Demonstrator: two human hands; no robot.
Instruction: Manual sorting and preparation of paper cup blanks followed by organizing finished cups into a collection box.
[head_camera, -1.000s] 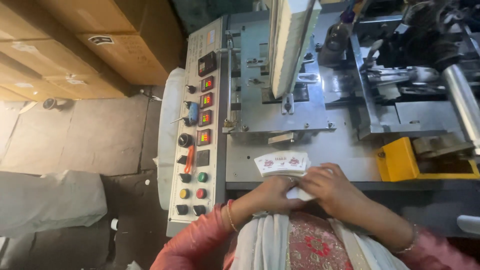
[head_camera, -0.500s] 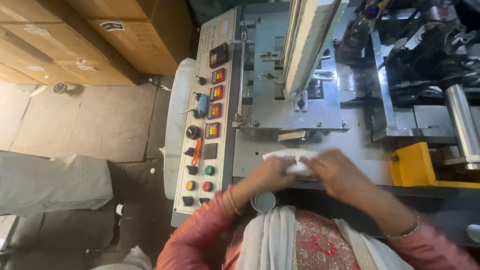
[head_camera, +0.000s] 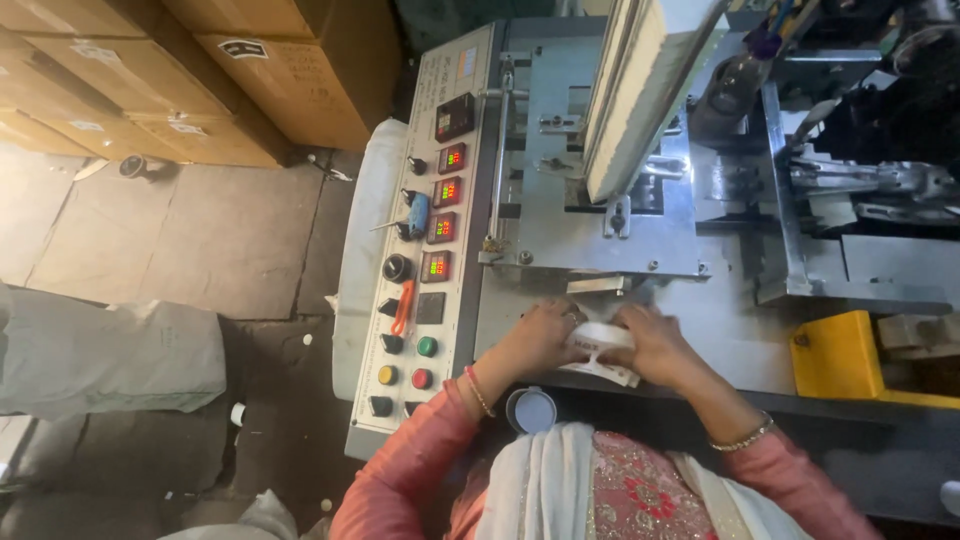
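Both hands, left hand (head_camera: 540, 338) and right hand (head_camera: 652, 345), closed around a small stack of white cards (head_camera: 600, 345) at frame centre, on the grey machine bed (head_camera: 740, 340).

Matt grey metal machine bed (head_camera: 720, 330) (worn), brown cardboard boxes (head_camera: 290, 80).

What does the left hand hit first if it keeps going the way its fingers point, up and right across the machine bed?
The left hand already touches the white paper stack held against the right hand. Just past its fingertips, likely the small metal bracket at the bed's edge, then the grey steel plate; depth is unclear.
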